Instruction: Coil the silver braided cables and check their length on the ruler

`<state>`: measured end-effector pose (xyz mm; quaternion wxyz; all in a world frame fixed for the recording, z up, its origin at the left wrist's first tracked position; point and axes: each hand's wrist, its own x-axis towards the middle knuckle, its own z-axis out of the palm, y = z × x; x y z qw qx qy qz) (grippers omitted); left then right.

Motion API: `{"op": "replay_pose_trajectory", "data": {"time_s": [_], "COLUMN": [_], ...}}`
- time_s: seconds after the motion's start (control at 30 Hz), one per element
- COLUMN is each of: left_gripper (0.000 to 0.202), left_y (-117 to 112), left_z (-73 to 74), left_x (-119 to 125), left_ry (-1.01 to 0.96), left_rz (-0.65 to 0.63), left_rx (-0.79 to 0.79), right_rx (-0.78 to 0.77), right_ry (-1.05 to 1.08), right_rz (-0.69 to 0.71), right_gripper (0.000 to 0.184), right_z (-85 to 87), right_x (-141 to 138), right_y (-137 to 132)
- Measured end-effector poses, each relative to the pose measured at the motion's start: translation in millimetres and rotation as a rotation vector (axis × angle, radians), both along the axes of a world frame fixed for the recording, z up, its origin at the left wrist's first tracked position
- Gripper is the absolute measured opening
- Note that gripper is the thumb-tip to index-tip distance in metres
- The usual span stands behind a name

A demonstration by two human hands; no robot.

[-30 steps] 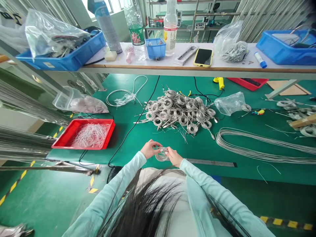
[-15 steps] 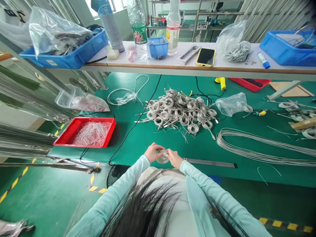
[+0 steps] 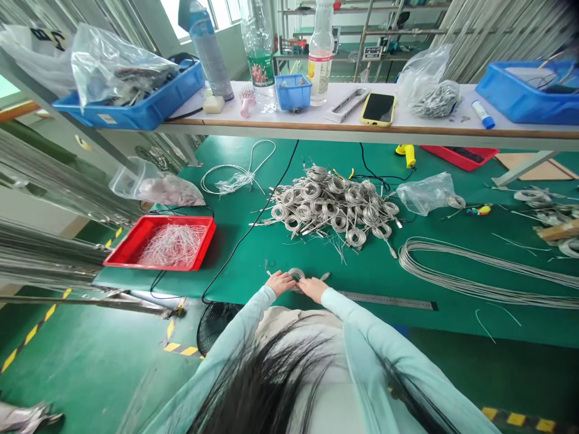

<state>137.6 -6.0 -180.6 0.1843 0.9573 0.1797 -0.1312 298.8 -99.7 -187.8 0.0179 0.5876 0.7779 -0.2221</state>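
Note:
A small coil of silver braided cable lies on the green table near its front edge. My left hand and my right hand press on it from either side, knuckles up, fingers curled over the coil. Short wire ends stick out to the left and right of the coil. Beyond it sits a big pile of similar coiled cables. My hair hangs in the bottom of the view.
A red tray of thin white wires lies at the left, a steel ruler right of my hands, long grey cables farther right. A black cord crosses the table. The shelf above holds blue bins, bottles and a phone.
My hands held the coil up in front of me; now they have lowered it onto the table and rest on it. The view has tilted slightly.

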Motion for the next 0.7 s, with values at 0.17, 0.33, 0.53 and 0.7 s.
{"op": "replay_pose_trajectory", "data": {"time_s": [0.17, 0.33, 0.53, 0.7], "left_gripper": [0.029, 0.034, 0.032, 0.034], "left_y": [-10, -4, -5, -12], "left_z": [-21.8, -34.6, -35.9, -28.4], "left_x": [-7, -6, -3, 0], "left_ry": [0.013, 0.023, 0.058, 0.073], "left_rz": [-0.042, -0.049, -0.019, 0.022], "left_rx": [-0.014, -0.042, -0.044, -0.025], "right_rx": [-0.064, -0.088, -0.092, -0.068], "right_ry": [-0.027, -0.062, -0.063, -0.026], "right_rz": [0.015, -0.037, -0.065, -0.068], "right_gripper": [0.026, 0.027, 0.025, 0.023], "right_z": [-13.8, -17.2, -20.2, -24.8], "right_x": [2, 2, -1, -1], "right_y": [-6, -5, -5, -4]}}
